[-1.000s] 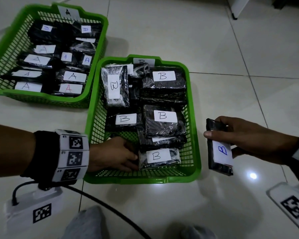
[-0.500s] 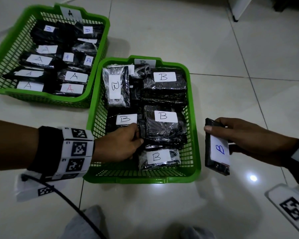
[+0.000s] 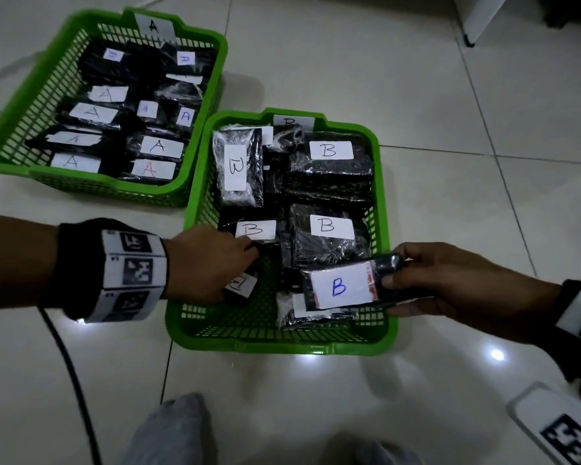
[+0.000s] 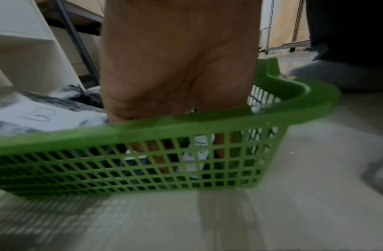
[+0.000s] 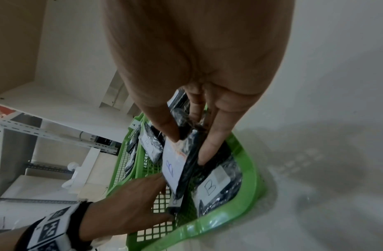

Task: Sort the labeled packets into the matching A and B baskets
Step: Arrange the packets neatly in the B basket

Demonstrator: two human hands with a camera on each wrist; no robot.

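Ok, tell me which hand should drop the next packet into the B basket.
Right. The right hand already pinches the blue-B packet over the B basket. The left hand is low inside, fingers on a packet standing on edge.

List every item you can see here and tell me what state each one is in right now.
A basket: on the floor, packed with A-labeled packets.
B basket: on the floor, mostly full, bare mesh at its near left.
Blue-B packet: held above the B basket's near right.
Right hand: pinching that packet's end.
Left hand: inside the B basket, fingers curled on a tilted B packet.
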